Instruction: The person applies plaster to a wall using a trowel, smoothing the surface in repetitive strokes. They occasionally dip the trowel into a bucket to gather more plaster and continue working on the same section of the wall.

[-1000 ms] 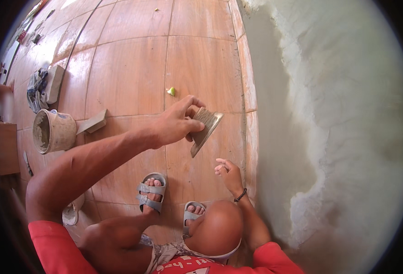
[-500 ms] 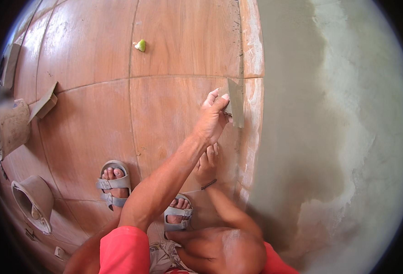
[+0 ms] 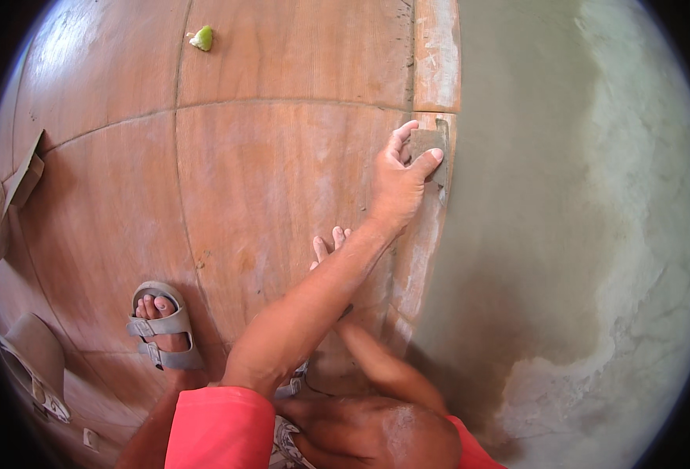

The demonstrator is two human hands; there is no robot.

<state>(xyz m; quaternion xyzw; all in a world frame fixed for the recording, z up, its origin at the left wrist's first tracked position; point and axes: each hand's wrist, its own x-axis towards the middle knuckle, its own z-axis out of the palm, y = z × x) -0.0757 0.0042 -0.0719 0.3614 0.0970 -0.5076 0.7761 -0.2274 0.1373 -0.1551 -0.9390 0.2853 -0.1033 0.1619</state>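
My left hand (image 3: 400,184) is closed on a small flat grey plate (image 3: 427,142), thumb on its face and fingers round its far side. The plate lies over the whitish-smeared border strip (image 3: 423,250) at the edge of the brown tiles, where a grey smear shows beside it. What kind of tool it is, I cannot make out. My right hand (image 3: 331,244) is partly hidden behind my left forearm. Its visible fingers are spread above the tiles and hold nothing that shows.
Grey, damp-looking cement (image 3: 517,195) covers the right side, paler farther out. On the brown tiles (image 3: 275,172) lies a green and white scrap (image 3: 202,37). A flat board with a block on it (image 3: 26,176) and a tipped pale bucket (image 3: 36,356) are at left. My sandalled foot (image 3: 164,324) stands nearby.
My left hand has moved right with the plate, from the tile onto the border strip. My right hand has shifted left, its fingers now spread. The whole view has shifted too.
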